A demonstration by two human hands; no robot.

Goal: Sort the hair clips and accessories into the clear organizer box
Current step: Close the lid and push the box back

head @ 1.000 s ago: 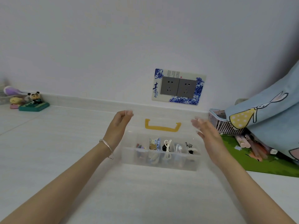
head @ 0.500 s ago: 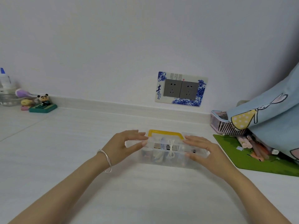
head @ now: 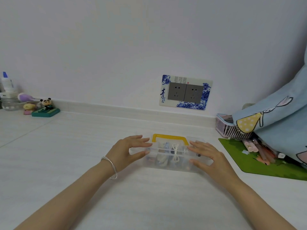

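lid (head: pixel 167 146) has come down, left hand (head: pixel 126 151) and right hand (head: pixel 211 157) clamp the box (head: pixel 169 166) ends (clips (head: pixel 162 159) inside); uneven pressure could skid it.

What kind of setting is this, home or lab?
Probably a home desk: grey double wall socket with blue floral surround, small panda figurine on a green base, pink slatted plastic basket.
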